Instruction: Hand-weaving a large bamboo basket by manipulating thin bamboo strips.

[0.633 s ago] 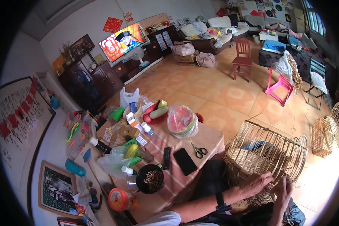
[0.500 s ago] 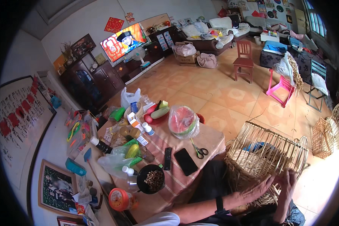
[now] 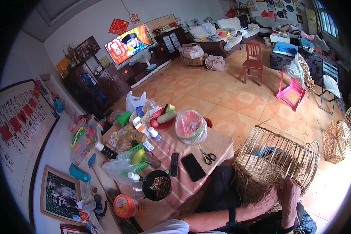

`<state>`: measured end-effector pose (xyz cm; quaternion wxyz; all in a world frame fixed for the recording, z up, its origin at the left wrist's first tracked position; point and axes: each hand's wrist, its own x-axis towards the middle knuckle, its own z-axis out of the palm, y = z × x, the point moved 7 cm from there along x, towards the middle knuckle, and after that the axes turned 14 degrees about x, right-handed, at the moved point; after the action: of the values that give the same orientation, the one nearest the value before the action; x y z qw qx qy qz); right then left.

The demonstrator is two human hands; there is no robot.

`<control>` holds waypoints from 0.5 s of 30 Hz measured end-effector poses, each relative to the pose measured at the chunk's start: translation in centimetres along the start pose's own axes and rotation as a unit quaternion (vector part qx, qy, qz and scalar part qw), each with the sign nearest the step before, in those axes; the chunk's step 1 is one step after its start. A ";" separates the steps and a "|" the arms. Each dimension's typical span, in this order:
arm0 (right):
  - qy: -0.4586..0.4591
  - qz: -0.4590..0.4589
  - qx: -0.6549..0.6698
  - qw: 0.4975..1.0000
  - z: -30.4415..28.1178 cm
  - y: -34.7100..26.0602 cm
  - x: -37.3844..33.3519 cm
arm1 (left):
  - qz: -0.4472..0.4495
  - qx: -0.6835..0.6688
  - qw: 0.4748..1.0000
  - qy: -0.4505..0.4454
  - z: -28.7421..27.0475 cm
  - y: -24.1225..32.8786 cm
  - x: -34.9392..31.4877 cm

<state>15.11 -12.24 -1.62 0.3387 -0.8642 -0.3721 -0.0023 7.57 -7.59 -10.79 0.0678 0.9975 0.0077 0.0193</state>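
A half-woven wicker basket [image 3: 257, 171] lies at the lower right against my legs, its long bare strips [image 3: 279, 142] standing up along the far side. Both hands meet at its near right edge. My left hand [image 3: 268, 199], reaching in from the left with a black band on the wrist, rests against the woven wall with bent fingers. Close beside it, touching or nearly so, my right hand [image 3: 290, 192] is closed with the knuckles up. Any strip pinched between them is too small to make out. Inside the basket something blue [image 3: 264, 151] shows.
Left of the basket stands a cloth-covered table [image 3: 218, 142] with scissors [image 3: 208, 156], a phone [image 3: 193, 167], a remote [image 3: 174, 164], a black bowl [image 3: 158, 185] and a wrapped watermelon half [image 3: 191, 125]. Beyond are a wooden chair [image 3: 253, 64], an overturned pink stool [image 3: 291, 93] and more baskets [image 3: 334, 142].
My hands have come down and closer together at the basket's near right edge. The fingers, raised and stretched before, are now bent. The basket has hardly moved.
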 end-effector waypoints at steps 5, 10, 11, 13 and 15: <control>0.102 -0.003 0.188 0.977 -1.3 1.6 -1.5 | 0.037 0.048 0.982 0.177 -0.4 -0.2 -0.2; 0.132 0.242 0.517 0.810 0.1 7.5 -6.4 | 0.027 -0.018 0.974 0.223 -3.8 -1.0 -0.7; 0.177 0.287 0.622 0.707 0.7 8.6 -8.3 | 0.021 -0.073 0.985 0.155 -4.0 -1.2 -0.3; 0.109 0.255 0.647 0.710 0.2 10.0 -8.5 | 0.024 -0.024 0.981 0.193 -6.8 -0.9 -0.2; 0.121 0.284 0.696 0.648 0.7 12.0 -10.3 | 0.027 0.011 0.979 0.200 -8.7 -0.6 -0.3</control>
<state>15.20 -24.40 -11.81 0.8670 -0.4293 0.0433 0.2491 6.97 -5.78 -2.28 0.0532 0.9739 -0.0055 0.2205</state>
